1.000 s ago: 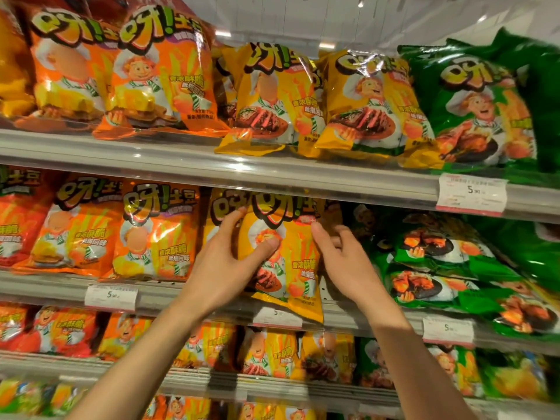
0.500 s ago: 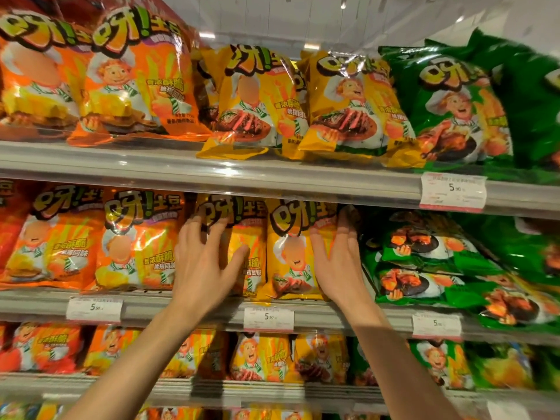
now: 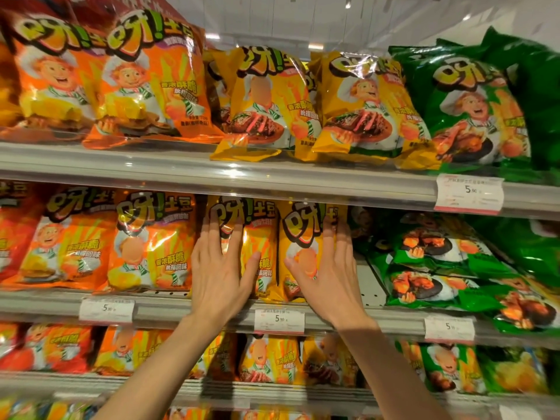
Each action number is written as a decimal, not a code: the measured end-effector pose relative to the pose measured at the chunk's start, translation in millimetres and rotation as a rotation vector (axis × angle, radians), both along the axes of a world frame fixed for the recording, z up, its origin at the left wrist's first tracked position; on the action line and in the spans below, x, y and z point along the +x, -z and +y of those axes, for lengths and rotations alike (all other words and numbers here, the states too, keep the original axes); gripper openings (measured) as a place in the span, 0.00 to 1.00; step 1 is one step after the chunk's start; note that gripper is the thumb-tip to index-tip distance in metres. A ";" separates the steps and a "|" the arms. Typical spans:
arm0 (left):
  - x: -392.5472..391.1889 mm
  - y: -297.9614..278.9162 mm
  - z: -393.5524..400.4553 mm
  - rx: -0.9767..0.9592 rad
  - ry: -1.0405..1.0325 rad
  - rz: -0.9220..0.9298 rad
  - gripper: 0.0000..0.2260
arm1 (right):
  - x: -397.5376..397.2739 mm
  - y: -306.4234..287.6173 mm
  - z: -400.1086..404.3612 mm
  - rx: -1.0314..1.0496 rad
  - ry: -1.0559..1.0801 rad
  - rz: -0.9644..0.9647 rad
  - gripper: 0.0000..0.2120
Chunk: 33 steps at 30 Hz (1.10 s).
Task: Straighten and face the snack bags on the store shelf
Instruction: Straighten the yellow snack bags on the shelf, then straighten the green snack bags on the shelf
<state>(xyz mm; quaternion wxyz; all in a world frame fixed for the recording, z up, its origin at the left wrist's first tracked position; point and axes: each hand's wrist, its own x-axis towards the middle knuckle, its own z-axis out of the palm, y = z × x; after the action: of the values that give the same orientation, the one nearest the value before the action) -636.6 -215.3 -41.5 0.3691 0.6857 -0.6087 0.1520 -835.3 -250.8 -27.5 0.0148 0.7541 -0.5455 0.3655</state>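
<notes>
We see two yellow bags (image 3: 263, 247) upright side by side on the middle shelf (image 3: 169, 307), fronts facing out, between orange bags (image 3: 151, 244) and flat-lying green bags (image 3: 436, 268).

The left hand (image 3: 218, 269) covers the lower left of one yellow bag (image 3: 257, 237). The right hand (image 3: 325, 272) hides another yellow bag's (image 3: 300, 234) right side. Price tag (image 3: 279, 320) small print is unreadable.

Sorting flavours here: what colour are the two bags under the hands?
Yellow bags, seen in the head view, between orange and green ones.
</notes>
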 end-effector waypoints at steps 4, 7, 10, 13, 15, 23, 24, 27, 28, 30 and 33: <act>7.9 -2.2 3.2 0.046 0.071 0.014 0.29 | -3.8 0.6 3.5 -0.002 -0.042 0.003 0.47; 16.5 -9.0 10.1 0.020 0.125 0.011 0.30 | -8.6 -5.2 8.7 0.011 -0.084 -0.038 0.45; 24.0 -12.9 23.9 -0.083 0.195 0.085 0.27 | -17.0 -7.3 24.0 0.103 -0.101 -0.131 0.39; 28.1 -14.1 42.4 -0.186 0.268 0.149 0.21 | -24.9 -0.3 44.8 -0.044 -0.082 -0.220 0.28; 28.4 -12.0 55.2 -0.176 0.326 0.223 0.18 | -28.2 10.8 57.3 -0.209 -0.083 -0.258 0.19; 9.9 19.8 90.9 0.244 0.521 0.690 0.14 | -57.8 49.5 115.4 0.387 -0.081 -0.395 0.17; 5.2 25.3 93.8 0.249 0.531 0.738 0.13 | -64.8 53.9 119.3 0.400 -0.083 -0.399 0.19; -12.8 38.6 99.4 0.276 0.557 0.848 0.12 | -88.5 57.1 127.9 0.416 -0.060 -0.446 0.17; -20.4 40.7 99.9 0.275 0.555 0.861 0.13 | -96.9 57.5 128.0 0.418 -0.048 -0.458 0.16; -40.2 41.9 99.4 0.257 0.534 0.873 0.12 | -115.9 59.7 125.7 0.398 -0.032 -0.437 0.15; -79.6 38.0 97.6 0.243 0.540 0.899 0.09 | -144.7 55.7 119.8 0.402 -0.061 -0.461 0.15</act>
<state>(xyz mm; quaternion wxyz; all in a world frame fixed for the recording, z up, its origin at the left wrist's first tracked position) -716.3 -117.7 -79.6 0.5373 0.5400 -0.5584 -0.3284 -980.0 -131.0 -83.3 -0.2700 0.6552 -0.5729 0.4119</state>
